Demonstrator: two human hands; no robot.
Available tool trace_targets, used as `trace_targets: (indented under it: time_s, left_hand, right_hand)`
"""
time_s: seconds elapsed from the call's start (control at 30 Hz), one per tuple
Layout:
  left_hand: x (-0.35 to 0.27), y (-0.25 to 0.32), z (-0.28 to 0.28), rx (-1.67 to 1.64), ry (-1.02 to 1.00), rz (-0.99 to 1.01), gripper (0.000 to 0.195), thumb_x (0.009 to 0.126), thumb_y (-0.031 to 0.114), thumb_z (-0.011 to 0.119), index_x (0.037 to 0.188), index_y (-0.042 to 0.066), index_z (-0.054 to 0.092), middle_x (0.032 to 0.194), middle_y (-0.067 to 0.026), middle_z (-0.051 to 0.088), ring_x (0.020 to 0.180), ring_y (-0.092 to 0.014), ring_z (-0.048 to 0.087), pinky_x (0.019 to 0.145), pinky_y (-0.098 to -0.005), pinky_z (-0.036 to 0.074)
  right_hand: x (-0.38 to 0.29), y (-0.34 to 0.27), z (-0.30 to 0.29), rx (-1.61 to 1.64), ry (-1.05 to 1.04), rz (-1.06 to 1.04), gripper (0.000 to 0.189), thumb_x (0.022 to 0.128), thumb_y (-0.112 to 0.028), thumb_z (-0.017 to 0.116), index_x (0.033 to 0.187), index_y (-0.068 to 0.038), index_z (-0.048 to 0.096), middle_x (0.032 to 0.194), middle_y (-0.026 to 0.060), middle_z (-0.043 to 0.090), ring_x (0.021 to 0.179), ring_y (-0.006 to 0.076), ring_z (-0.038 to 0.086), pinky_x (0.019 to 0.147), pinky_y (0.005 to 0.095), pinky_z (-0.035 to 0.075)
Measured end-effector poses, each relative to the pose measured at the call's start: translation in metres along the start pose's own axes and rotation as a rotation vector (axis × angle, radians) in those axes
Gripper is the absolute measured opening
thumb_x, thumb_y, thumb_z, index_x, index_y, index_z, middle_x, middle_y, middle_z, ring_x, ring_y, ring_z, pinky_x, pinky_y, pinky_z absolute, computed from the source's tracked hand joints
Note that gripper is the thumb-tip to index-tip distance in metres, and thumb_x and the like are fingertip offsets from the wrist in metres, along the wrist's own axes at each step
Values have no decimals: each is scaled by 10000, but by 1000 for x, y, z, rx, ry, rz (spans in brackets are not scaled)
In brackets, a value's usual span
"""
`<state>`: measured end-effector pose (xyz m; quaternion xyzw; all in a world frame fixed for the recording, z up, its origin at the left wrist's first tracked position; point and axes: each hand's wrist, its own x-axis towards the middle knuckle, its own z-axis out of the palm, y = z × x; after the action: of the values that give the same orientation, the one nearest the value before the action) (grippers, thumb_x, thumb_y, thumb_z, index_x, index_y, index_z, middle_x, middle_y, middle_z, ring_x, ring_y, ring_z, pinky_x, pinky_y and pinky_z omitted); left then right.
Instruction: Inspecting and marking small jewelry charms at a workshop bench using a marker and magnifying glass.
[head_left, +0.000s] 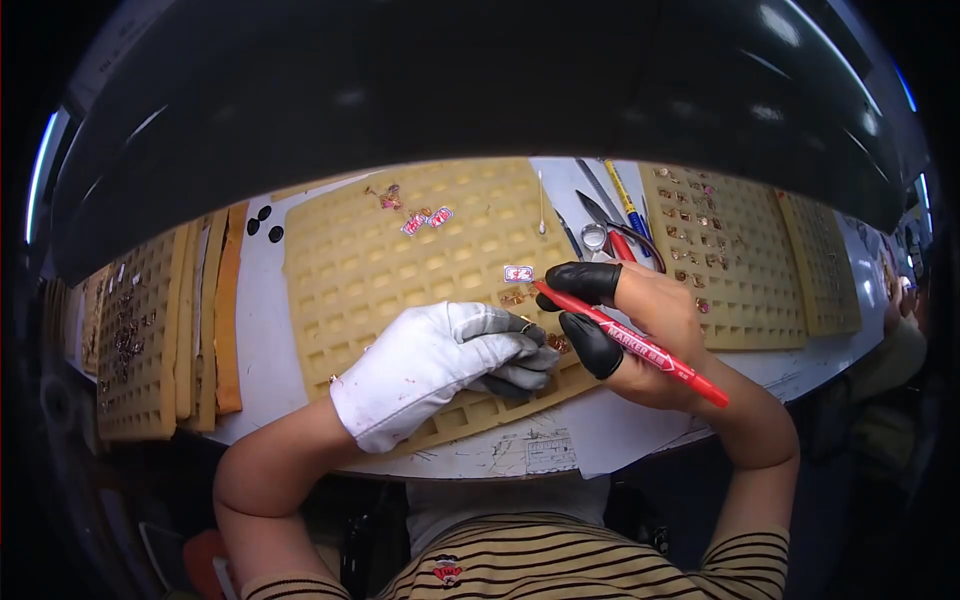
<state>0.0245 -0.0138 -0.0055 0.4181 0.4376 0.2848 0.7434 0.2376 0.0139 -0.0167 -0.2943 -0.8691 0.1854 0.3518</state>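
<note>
My right hand (645, 322), with black finger cots on its fingertips, holds a red marker pen (637, 345). The pen's tip is by the right edge of a small white label with red marks (518, 274). On the yellow foam tray (345, 262) before me rests my left hand (442, 367) in a white and grey glove; its fingers are curled around a small gold-coloured piece of jewellery (528, 325). Another small piece (557, 343) sits in the tray between my hands. More jewellery (388, 197) and two red-marked labels (426, 220) lie towards the tray's far edge.
A cotton swab (541, 202), cutting pliers (600, 214), a loupe (594, 237) and pens lie beyond my right hand. Foam trays with jewellery stand at the right (750, 300) and left (161, 352). Black caps (265, 214) lie at the left. A co-worker's arm (892, 352) shows far right.
</note>
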Motion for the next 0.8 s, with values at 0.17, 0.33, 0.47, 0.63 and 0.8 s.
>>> trace_targets:
  time_s: [0.17, 0.33, 0.47, 0.63, 0.8]
  left_hand:
    - [0, 3, -1, 81, 3, -24, 282, 908, 108, 548, 1088, -108, 568, 991, -178, 646, 890, -231, 649, 823, -322, 524]
    - [0, 6, 2, 159, 37, -27, 262, 908, 120, 558, 1053, -96, 588, 928, -149, 659, 854, -188, 651, 792, -290, 525]
    - [1, 0, 2, 75, 50, -16, 254, 905, 117, 561, 1045, -92, 595, 918, -132, 662, 834, -169, 647, 779, -278, 517]
    - [-1, 5, 4, 141, 58, -17, 266, 907, 133, 564, 1043, -93, 595, 910, -127, 663, 827, -165, 645, 776, -276, 515]
    - [0, 3, 3, 137, 47, -19, 267, 914, 137, 552, 1048, -91, 594, 915, -131, 662, 833, -166, 645, 781, -276, 514]
  right_hand:
    - [-3, -2, 6, 133, 42, 77, 307, 692, -40, 698, 993, -15, 648, 750, 104, 633, 621, 223, 621, 555, 300, 483]
    - [-2, -4, 9, 117, 125, -98, 246, 644, -4, 714, 884, -3, 662, 718, 98, 644, 598, 241, 631, 535, 301, 483]
    - [-4, -1, 12, 103, 123, -112, 244, 642, -16, 726, 877, 1, 665, 698, 94, 634, 585, 242, 621, 526, 305, 473]
    - [-5, -1, 13, 118, 122, -123, 255, 636, -5, 720, 883, 5, 659, 686, 96, 625, 595, 241, 620, 533, 310, 474]
    - [-5, -1, 14, 98, 111, -122, 267, 620, 10, 699, 883, 8, 656, 673, 99, 612, 574, 250, 602, 520, 317, 462]
